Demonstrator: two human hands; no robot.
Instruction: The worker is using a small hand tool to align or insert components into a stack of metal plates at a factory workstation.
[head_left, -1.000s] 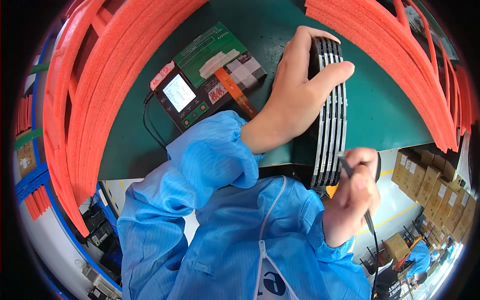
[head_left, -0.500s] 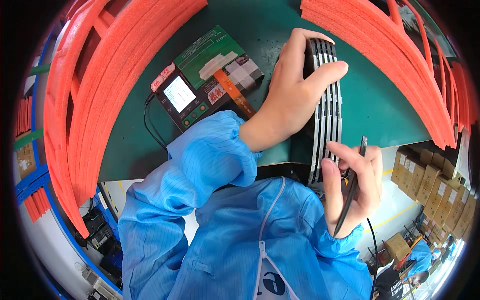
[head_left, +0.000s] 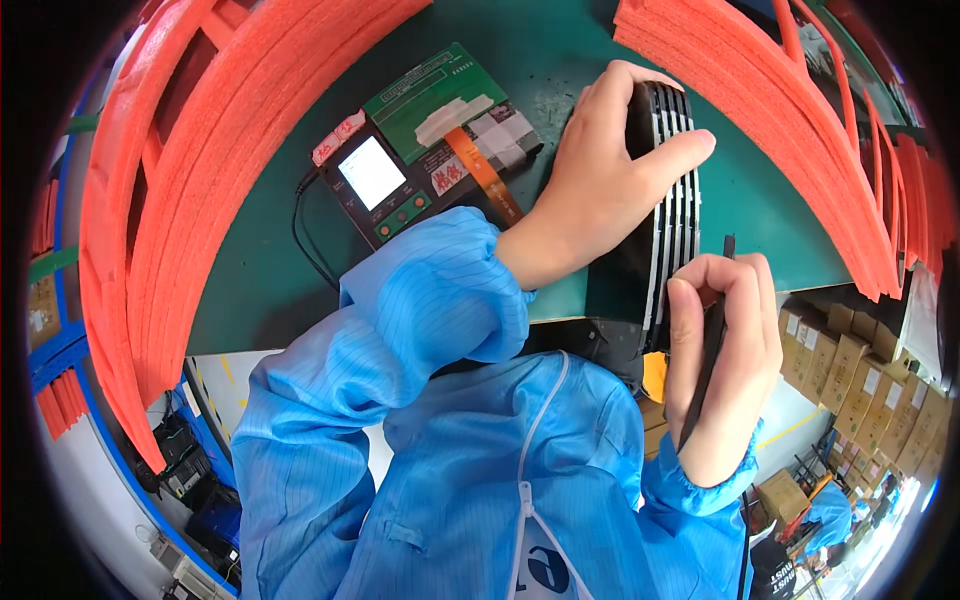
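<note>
My left hand is wrapped over the far part of a stack of thin black panels with silvery edges. The stack stands on edge, my thumb across its right side and my fingers round the far end. At the near right of the stack, my right hand has thumb and index finger pinched together against the panel edges. Whether a panel edge is between those fingertips cannot be made out. A slim black stick-like tool lies across the right palm, held by the other fingers.
Left of the stack sits a black test box with a lit screen, a green circuit board and an orange ribbon cable. Red foam racks flank the green table. Cardboard boxes stand at the right.
My right thumb and index finger have closed from apart to pinched at the stack's edge. The tool has turned more upright. The test box's screen shows less text.
</note>
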